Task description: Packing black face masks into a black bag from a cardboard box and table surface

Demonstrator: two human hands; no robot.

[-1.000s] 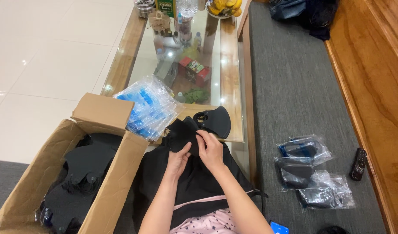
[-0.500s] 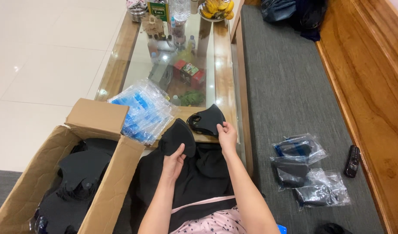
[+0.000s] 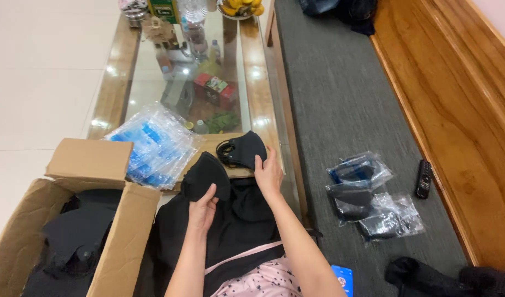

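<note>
Head view. My hands have split: a second ago both worked one black mask over my lap. Now my right hand (image 3: 269, 175) is out at the near edge of the glass-topped coffee table (image 3: 116, 82), fingertips pressing a folded black face mask (image 3: 246, 149) onto a flat piece of cardboard there. That mask lies just beyond my fingertips, its ear loops bunched on its left side. The fingers look flat on it, more pressing than pinching.

My left hand (image 3: 202, 208) stays low over my lap, fingers curled round the lower edge of a second black mask (image 3: 206, 175), thumb on its front. That one stands just above my knuckles and just short of the table edge.

Judgement: one mask looks set down as finished, the next already in hand, so the sorting moves piece by piece.

Left of my left fingers sits the stack of clear blue-printed bags (image 3: 153, 146), partly over the table corner; farther left, the open cardboard box (image 3: 90, 165) of black masks. Well right of my right fingers, bagged masks (image 3: 368, 195) lie on the grey cushion.

Against half a second ago: the right hand has settled lower on the set-down mask; the left has barely moved.
</note>
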